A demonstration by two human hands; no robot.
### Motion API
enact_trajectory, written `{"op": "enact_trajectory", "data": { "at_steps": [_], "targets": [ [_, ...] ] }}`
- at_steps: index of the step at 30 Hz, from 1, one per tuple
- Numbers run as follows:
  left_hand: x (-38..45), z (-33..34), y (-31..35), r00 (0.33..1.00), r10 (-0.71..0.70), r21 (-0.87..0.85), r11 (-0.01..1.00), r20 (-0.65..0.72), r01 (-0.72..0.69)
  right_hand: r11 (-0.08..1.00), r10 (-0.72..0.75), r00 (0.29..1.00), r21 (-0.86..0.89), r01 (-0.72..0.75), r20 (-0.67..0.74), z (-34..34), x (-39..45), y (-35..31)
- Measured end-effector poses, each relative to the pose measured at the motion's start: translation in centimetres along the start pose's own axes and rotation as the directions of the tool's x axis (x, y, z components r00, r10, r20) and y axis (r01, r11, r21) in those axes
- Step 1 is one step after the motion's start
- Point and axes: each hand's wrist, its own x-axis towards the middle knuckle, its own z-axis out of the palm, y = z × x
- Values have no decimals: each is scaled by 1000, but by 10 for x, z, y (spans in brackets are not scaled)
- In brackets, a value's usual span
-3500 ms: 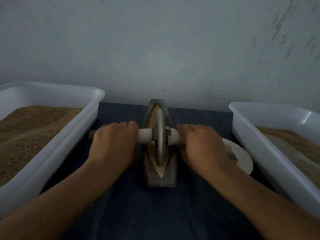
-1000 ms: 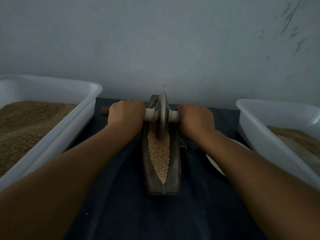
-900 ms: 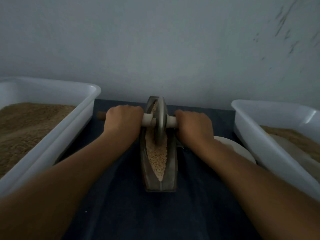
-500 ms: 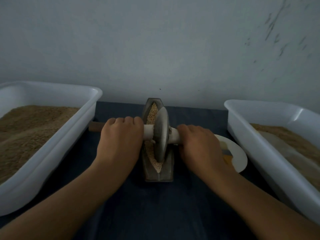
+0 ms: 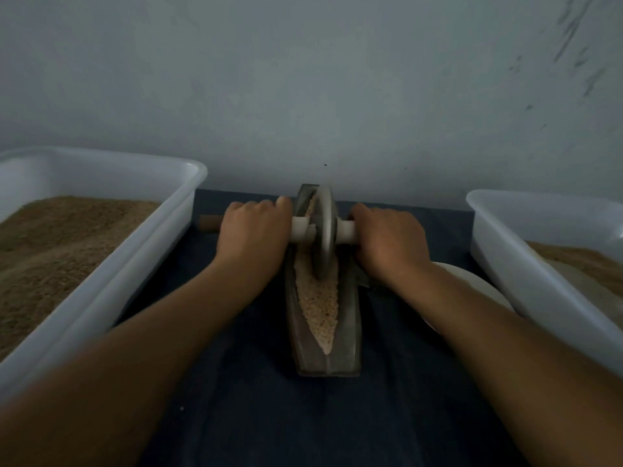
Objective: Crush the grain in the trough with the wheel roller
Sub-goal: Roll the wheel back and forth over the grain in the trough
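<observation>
Backdrop: pale grey wall [image 5: 303, 79] with dark scuffs at upper right; a dark blue cloth [image 5: 303, 416] covers the table.
Left bin: white plastic bin [image 5: 145, 251] at the left edge, filled with brown ground grain (heaped nearly to its rim).
Left hand: left hand [image 5: 251, 235] curled over the left half of the axle, knuckles up; a brown axle end sticks out beyond it toward the left bin.
Roller: roller [image 5: 324, 230], a grey metal disc on a pale axle, stands upright in the far half of the trough.
Trough: trough [image 5: 349, 332], dark and boat-shaped, lies lengthwise on the cloth between the forearms.
Grain: grain [image 5: 320, 305] is pale and coarse, filling the slot from the disc back to the near tip.
Right hand: right hand [image 5: 389, 241] wrapped round the right half of the axle.
Plate: white plate [image 5: 478, 284], mostly hidden behind the right forearm.
Right bin: second white bin [image 5: 526, 264], holding brown grain.
</observation>
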Motion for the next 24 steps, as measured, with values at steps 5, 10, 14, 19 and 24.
{"op": "enact_trajectory", "data": {
  "at_steps": [5,10,14,19,24],
  "targets": [
    [36,5,-9,991,-29,-100,994,130,42,1000,15,997,-10,-14,72,11,39,6],
    [37,2,-5,992,-44,-79,995,122,54,998,56,975,16,-61,214,10,49,8],
    [25,-3,0,998,-14,7,1000,64,13,992,83,988,79,-94,130,9,16,7],
    [-3,-13,4,1000,-3,51,999,5,3,998,21,1000,59,-22,17,-2,-19,2],
    [-38,-27,6,999,-22,16,1000,-23,23,999,-6,999,51,8,-41,-18,-36,-8]
  ]
}}
